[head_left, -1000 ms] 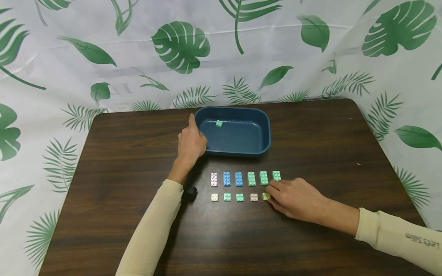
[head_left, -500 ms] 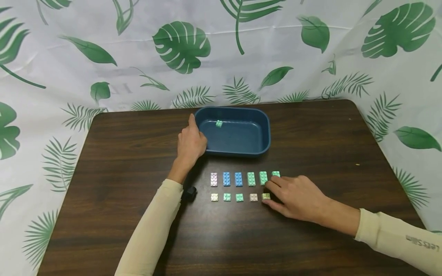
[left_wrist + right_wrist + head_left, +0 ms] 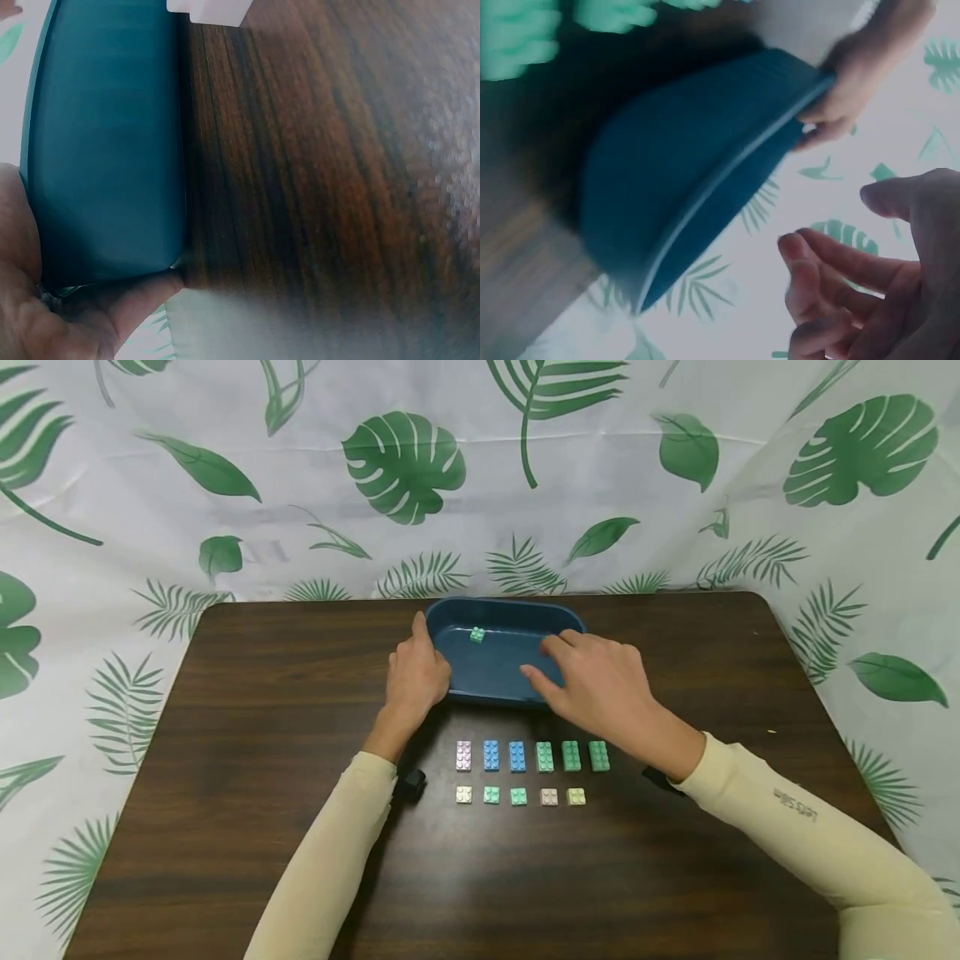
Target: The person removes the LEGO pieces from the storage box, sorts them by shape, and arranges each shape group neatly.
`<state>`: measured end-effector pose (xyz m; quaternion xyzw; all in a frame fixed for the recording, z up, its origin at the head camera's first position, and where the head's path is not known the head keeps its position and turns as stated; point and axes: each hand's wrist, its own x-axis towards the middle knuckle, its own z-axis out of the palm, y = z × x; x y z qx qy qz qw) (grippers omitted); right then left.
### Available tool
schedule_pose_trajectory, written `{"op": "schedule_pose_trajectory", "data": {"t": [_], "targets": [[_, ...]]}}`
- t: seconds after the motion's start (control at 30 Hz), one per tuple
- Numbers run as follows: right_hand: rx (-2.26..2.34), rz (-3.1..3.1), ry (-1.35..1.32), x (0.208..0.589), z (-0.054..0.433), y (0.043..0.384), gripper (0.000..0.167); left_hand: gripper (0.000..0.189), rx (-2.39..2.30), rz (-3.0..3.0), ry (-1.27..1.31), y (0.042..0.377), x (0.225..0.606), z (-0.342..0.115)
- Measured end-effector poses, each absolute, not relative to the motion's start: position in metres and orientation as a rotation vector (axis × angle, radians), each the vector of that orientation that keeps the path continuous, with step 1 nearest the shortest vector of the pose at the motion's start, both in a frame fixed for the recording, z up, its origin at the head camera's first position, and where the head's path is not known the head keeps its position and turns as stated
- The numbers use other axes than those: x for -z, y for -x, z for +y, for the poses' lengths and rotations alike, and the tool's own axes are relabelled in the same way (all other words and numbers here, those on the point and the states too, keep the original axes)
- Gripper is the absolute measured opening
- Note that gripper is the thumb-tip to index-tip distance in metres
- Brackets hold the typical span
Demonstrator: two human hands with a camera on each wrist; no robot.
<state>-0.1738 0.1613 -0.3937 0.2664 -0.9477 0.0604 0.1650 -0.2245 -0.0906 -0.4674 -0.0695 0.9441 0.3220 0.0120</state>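
A dark blue plastic bin [image 3: 495,676] stands near the table's back edge, with one small mint-green brick [image 3: 477,634] inside. My left hand [image 3: 416,668] holds the bin's left end; in the left wrist view its thumb [image 3: 146,300] lies along the outer wall. Over the bin's right side is my right hand [image 3: 600,681], thumb and fingers apart with nothing between them. Two rows of toy bricks lie in front of the bin: longer ones, a pink brick [image 3: 463,756], a blue brick [image 3: 491,755] and a green brick [image 3: 598,756] among them, behind smaller ones, including a yellow brick [image 3: 576,797].
The dark wood-grain table [image 3: 247,793] backs onto a white cloth [image 3: 300,468] printed with green leaves. Black wrist devices show under both forearms, such as the left device [image 3: 411,783]. A tiny yellowish speck [image 3: 772,732] lies at the table's right.
My right hand has left the yellow brick at the rows' right end and moved up and left over the bin. The brick rows look the same; my left hand keeps its place on the bin.
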Motion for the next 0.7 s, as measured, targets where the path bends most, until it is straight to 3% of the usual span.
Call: {"op": "schedule_pose_trajectory", "data": {"t": [0.7], "targets": [[-0.17, -3.056, -0.711, 0.377, 0.079, 0.27, 0.035, 0.068, -0.992, 2.948, 0.203, 0.228, 0.467, -0.094]]}}
